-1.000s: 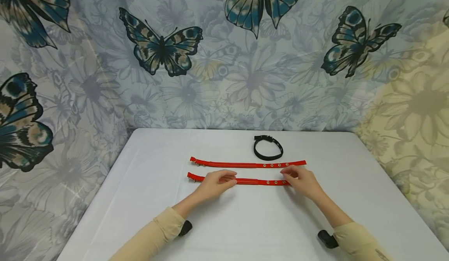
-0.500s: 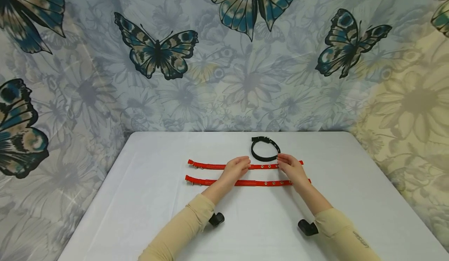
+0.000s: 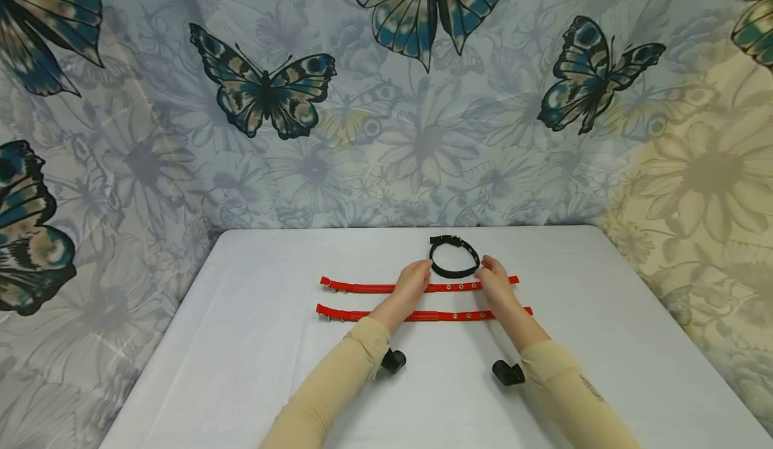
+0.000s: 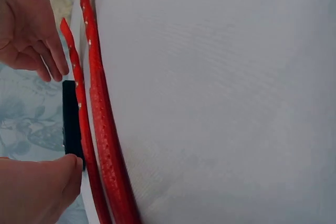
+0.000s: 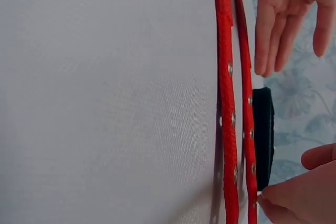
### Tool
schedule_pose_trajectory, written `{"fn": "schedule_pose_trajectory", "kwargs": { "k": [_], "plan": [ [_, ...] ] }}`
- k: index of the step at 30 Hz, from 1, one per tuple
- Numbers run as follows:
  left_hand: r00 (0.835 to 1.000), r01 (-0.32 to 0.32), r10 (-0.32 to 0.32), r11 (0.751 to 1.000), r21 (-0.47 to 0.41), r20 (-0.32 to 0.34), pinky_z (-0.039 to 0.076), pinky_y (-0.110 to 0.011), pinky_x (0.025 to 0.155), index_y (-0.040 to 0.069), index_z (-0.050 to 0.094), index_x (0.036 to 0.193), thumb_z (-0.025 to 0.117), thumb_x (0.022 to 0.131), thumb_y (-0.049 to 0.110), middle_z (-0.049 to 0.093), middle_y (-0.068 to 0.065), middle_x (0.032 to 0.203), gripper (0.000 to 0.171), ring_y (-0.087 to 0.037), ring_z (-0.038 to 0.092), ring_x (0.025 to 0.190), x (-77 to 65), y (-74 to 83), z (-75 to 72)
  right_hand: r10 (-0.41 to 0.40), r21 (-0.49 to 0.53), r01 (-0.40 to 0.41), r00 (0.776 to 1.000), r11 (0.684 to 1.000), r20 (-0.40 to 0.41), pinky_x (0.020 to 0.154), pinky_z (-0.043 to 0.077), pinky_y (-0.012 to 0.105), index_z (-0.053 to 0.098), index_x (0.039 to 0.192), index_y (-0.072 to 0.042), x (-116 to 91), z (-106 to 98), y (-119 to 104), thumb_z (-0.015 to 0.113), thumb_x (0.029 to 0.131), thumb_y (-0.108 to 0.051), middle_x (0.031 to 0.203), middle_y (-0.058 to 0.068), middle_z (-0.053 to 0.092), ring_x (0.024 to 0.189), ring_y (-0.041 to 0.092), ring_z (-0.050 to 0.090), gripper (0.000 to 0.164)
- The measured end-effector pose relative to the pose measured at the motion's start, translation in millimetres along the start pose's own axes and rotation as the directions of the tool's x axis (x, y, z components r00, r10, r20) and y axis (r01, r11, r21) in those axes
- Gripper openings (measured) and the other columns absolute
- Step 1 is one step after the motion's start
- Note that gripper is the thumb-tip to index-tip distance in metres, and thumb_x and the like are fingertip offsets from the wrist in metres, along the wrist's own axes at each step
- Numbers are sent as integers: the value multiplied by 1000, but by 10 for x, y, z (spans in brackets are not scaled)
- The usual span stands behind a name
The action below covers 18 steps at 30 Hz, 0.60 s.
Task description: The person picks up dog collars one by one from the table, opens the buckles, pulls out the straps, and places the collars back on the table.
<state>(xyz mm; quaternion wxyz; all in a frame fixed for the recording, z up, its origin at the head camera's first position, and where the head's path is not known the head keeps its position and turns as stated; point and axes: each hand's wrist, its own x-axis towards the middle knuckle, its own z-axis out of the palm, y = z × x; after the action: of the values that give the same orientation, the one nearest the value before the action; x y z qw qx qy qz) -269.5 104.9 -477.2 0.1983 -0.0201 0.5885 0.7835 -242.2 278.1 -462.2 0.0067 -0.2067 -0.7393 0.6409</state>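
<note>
A black collar, buckled into a ring, lies toward the back of the white table. My left hand is at its left side and my right hand at its right, fingers extended and fingertips close to the band. In the left wrist view the left fingertips overlap the near end of the black collar. In front lie two flat red collars, a back one and a front one, with buckles at the left and metal eyelets toward the right. My forearms cross over both and hide parts of them.
The white table ends at the back against a cloth printed with butterflies and flowers. Black wrist cameras hang below both beige sleeves.
Both hands have moved away from the front red collar, over the back one, to the two sides of the black collar. The collars stay in place; the head view has shifted slightly.
</note>
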Motion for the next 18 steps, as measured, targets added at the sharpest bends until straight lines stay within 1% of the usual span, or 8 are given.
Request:
{"fn": "schedule_pose_trajectory", "kwargs": {
  "k": [5, 9, 12, 18],
  "plan": [
    [999, 17, -19, 999, -45, -39, 33, -37, 111, -10, 35, 144, 49, 102, 22, 38, -24, 148, 55, -32, 38, 137, 104, -27, 33, 26, 24, -25, 1000, 999, -5, 117, 17, 46, 8, 153, 5, 74, 56, -5, 36, 91, 1, 160, 22, 11, 145, 36, 14, 68],
    [999, 22, -25, 997, -68, -37, 32, -36, 111, -11, 34, 144, 48, 102, 23, 36, -23, 149, 56, -31, 37, 137, 142, -22, 56, 31, 11, -31, 999, 999, -18, 117, 16, 46, 7, 152, 7, 113, 93, -9, 37, 91, 1, 159, 23, 11, 145, 36, 14, 69],
    [999, 29, -32, 997, -75, -33, 32, -35, 111, -11, 34, 144, 48, 102, 23, 37, -23, 147, 56, -31, 38, 136, 174, -25, 63, 28, 3, -28, 1000, 1000, -11, 117, 16, 46, 6, 152, 7, 138, 105, -4, 38, 90, 1, 159, 24, 10, 145, 37, 13, 70],
    [998, 56, -60, 991, -118, -30, 32, -34, 111, -10, 33, 145, 46, 103, 25, 39, -22, 147, 56, -29, 41, 132, 225, -41, 65, 27, 30, -28, 1000, 999, 3, 117, 14, 46, 5, 153, 5, 156, 114, -18, 39, 90, 0, 160, 24, 6, 146, 36, 9, 72]
  ]
}}
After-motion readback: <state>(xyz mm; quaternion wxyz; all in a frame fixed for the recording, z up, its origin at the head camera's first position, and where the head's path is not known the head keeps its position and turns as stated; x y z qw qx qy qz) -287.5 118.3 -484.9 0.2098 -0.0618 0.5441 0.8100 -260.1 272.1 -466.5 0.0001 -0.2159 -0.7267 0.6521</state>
